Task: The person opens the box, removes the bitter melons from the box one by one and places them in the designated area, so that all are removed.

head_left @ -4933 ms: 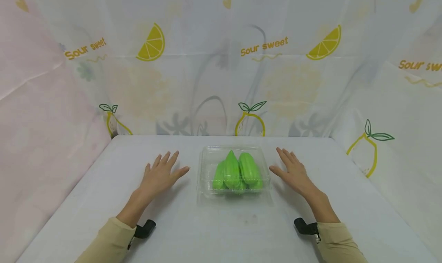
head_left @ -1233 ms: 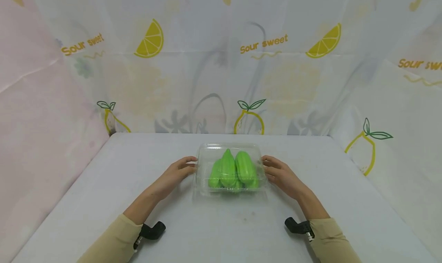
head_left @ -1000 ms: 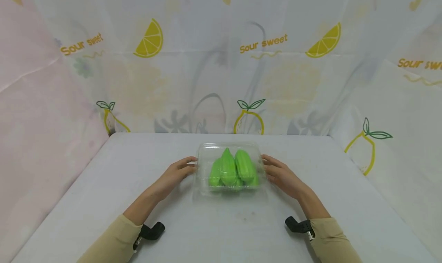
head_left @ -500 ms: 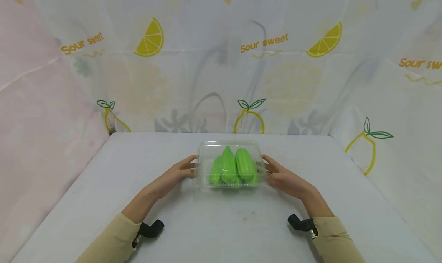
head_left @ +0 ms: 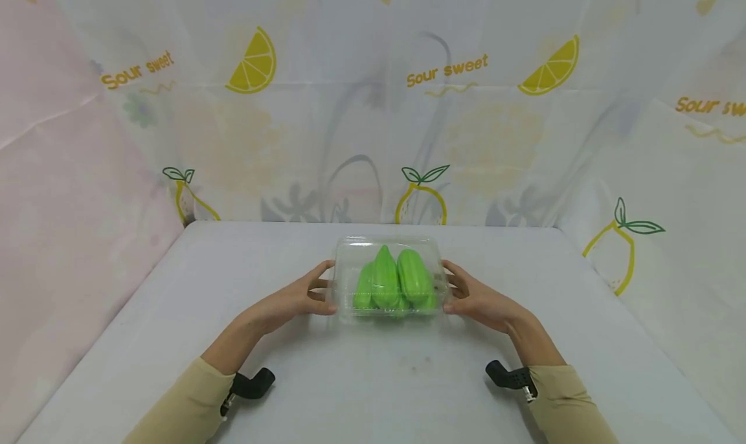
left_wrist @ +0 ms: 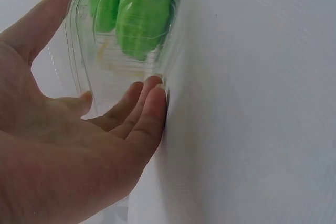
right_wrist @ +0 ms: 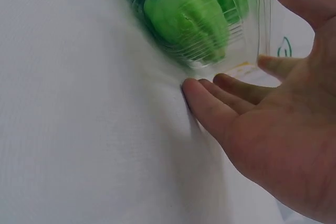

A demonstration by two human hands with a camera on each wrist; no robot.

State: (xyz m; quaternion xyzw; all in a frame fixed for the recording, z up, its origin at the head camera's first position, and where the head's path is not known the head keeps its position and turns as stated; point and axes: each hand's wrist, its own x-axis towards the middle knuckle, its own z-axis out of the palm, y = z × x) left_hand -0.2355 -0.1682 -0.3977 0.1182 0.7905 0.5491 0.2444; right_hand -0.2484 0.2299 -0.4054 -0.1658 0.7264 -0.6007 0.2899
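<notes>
A clear plastic clamshell box (head_left: 350,253) with its lid down stands on the white table between the two hands. Inside lie several green, ribbed, fruit-like pieces (head_left: 385,281), the front ones pointed or rounded at the ends. My left hand (head_left: 291,300) holds the box's left side, its thumb at the near corner and index finger further back along the rim. Mirroring it, my right hand (head_left: 482,303) holds the right side, thumb at the near corner. In both wrist views the remaining fingers reach low beside the box wall (left_wrist: 105,77), close over the tabletop.
The white tabletop (head_left: 373,392) stretches around the box. Behind it hangs a pale curtain (head_left: 350,127) printed with lemons and lettering; a pinkish cloth (head_left: 87,237) borders the left. Black wrist-camera mounts (head_left: 253,384) jut inward from both sleeves.
Both hands came inward from spread, apart positions to the box's sides. The box shifted slightly away from me. Over the last half second both thumbs moved toward its near corners.
</notes>
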